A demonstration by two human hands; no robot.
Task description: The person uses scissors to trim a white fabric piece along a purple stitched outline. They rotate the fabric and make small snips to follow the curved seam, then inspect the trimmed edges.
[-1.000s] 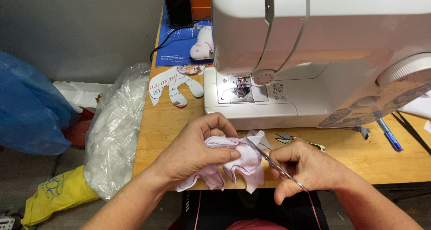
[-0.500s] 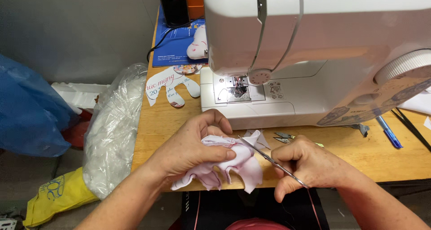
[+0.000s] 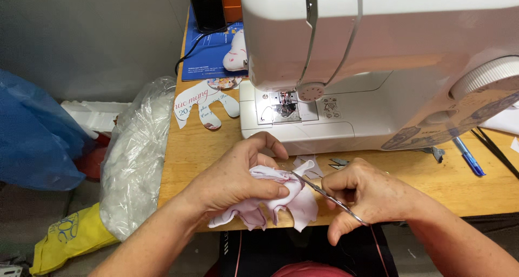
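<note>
a small pink-and-white fabric piece [image 3: 273, 198] is pinched in the left hand [image 3: 232, 179] at the wooden table [image 3: 189, 147] edge, 6 o'clock of the sewing machine [image 3: 378, 66]. small scissors [image 3: 324, 196] are gripped by the right hand [image 3: 373, 193], tips at the cloth's 3 o'clock edge. short snips are judged best, fabric kept taut, fingers kept clear of the blades.

A wooden tabletop [image 3: 200, 147] carries a white sewing machine [image 3: 378, 66], with a flat hand-shaped paper cutout [image 3: 203, 106] lying just beside its left end. Behind the cutout lies a blue booklet [image 3: 208, 55]; at the right edge rest a blue pen [image 3: 467, 157] and small fabric scraps [image 3: 305, 162] near the machine's front
</note>
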